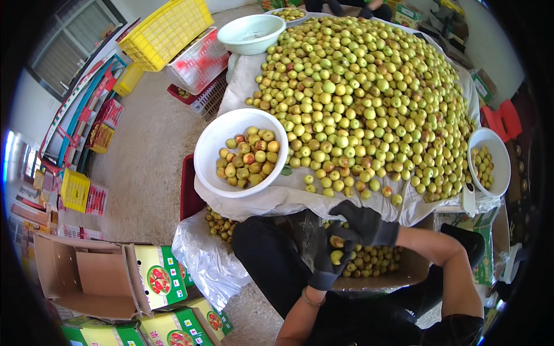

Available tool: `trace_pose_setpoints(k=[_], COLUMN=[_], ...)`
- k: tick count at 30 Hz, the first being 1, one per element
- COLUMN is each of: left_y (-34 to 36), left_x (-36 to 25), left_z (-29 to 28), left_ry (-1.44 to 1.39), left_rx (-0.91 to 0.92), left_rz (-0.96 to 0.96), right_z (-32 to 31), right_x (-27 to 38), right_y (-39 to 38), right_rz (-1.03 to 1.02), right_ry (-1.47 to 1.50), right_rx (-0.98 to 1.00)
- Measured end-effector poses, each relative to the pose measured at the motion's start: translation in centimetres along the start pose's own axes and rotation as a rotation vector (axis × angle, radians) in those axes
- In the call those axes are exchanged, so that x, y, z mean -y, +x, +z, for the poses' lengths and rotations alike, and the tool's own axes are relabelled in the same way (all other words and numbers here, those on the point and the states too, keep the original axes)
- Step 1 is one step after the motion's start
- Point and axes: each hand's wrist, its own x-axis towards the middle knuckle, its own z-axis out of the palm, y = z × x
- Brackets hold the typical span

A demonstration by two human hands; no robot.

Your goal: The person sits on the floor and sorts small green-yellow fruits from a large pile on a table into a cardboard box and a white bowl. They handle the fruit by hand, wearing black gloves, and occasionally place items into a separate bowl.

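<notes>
Both my hands wear dark grey gloves and meet over an open cardboard box (407,278) in my lap. My left hand (328,262) is closed around a couple of yellow-green jujubes (336,256), which show between its fingers. My right hand (365,225) comes in from the right just above it, its fingers bent down toward the left hand; what they grip, if anything, is hidden. More jujubes (372,260) lie in the box below my hands. In front, a large heap of jujubes (358,98) covers a table draped with a pale cloth (277,200).
A white basin (205,147) of browner jujubes stands at the table's left edge, another basin (501,161) at the right. A pale basin (251,34) sits farther back. Lower left are an open carton (57,265) and clear plastic (196,259) beside my leg. Yellow crates (167,34) stand beyond.
</notes>
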Motion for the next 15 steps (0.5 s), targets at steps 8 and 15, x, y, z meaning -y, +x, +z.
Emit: trace_pose_setpoints(k=[8, 15], left_y=[-8.8, -7.4], left_x=[-19.6, -24.9], left_z=[-2.3, -6.0], left_ry=[-0.026, 1.128], left_rx=[0.574, -0.67], left_rz=[0.547, 1.143], right_z=[0.7, -0.3], right_x=[-4.9, -7.1], right_y=[-16.3, -14.5], right_rz=[0.506, 0.365], right_ry=[0.059, 0.038], right_rx=[-0.405, -0.537])
